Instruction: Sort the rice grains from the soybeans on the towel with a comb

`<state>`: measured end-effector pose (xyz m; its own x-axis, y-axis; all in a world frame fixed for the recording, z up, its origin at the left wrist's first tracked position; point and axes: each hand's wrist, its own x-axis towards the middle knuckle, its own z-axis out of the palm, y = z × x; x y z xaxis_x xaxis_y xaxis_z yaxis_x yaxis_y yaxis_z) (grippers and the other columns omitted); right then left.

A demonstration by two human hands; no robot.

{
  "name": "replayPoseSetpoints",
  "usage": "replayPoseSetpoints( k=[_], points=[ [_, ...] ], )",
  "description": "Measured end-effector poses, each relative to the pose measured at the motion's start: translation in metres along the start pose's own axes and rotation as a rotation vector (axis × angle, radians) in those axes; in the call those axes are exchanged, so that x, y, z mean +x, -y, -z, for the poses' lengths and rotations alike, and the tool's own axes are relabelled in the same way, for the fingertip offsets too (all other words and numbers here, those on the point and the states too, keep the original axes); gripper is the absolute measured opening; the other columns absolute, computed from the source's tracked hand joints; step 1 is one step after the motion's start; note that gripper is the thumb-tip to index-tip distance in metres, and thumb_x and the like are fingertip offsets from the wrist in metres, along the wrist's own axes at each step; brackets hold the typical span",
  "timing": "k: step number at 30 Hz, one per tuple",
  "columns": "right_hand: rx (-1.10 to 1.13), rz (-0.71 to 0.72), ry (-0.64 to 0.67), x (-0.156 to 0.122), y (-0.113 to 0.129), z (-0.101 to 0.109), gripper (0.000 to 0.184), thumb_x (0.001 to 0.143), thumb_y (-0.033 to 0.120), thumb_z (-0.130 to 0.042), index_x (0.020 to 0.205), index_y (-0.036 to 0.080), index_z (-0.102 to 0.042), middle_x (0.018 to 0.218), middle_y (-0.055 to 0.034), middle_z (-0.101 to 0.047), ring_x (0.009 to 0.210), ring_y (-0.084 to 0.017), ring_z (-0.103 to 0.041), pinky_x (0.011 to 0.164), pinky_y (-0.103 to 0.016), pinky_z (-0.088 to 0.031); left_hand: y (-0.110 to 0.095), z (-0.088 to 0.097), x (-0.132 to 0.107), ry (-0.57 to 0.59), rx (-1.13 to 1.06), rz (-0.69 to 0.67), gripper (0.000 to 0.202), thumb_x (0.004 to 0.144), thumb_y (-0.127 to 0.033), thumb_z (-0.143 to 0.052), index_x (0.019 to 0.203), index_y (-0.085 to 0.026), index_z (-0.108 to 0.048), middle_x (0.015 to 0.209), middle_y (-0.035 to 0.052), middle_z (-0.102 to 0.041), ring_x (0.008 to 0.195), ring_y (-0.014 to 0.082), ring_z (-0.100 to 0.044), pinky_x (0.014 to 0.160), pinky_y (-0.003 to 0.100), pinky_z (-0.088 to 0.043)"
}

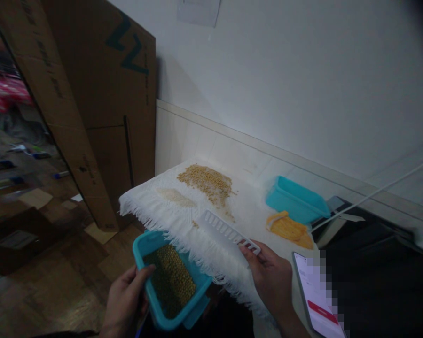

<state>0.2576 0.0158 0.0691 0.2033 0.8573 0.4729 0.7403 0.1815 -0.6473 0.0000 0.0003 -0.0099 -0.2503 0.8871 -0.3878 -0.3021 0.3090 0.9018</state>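
Note:
My left hand (pixel 129 293) grips the near-left rim of a teal plastic bin (pixel 138 253), held tilted beside the table's front edge. Inside it, yellow soybeans (pixel 178 272) lie next to small dark green beans (pixel 162 286). Between thumb and fingers, my right hand (pixel 270 272) pinches one end of a white slotted plastic strip (pixel 223 230). The strip's far end reaches over the white fringed cloth (pixel 155 183). Beyond it a spread of soybeans (pixel 207 180) covers part of the cloth, with a small patch of pale grains (pixel 176 197) to its left.
A second teal bin (pixel 298 199) stands at the back right, an orange-yellow cloth (pixel 291 230) before it. A phone (pixel 315 295) lies at the right edge near a white cable (pixel 380 190). A tall cardboard box (pixel 109 103) stands left, with the wall behind the table.

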Motion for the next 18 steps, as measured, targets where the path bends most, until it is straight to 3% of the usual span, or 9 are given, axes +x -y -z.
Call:
replayPoseSetpoints(
  k=[18],
  points=[
    [0.016, 0.06, 0.038, 0.002, 0.007, -0.005, 0.022, 0.082, 0.035, -0.057, 0.085, 0.019, -0.072, 0.071, -0.0026, -0.074, 0.06, -0.017, -0.069, 0.054, -0.021, -0.051, -0.007, 0.001, 0.005, -0.046, 0.014, -0.023, 0.031, 0.065, -0.045, -0.068, 0.056, -0.019, -0.054, 0.03, -0.0089, -0.042, 0.026, 0.0062, -0.034, 0.028, 0.016, -0.023]
  ],
)
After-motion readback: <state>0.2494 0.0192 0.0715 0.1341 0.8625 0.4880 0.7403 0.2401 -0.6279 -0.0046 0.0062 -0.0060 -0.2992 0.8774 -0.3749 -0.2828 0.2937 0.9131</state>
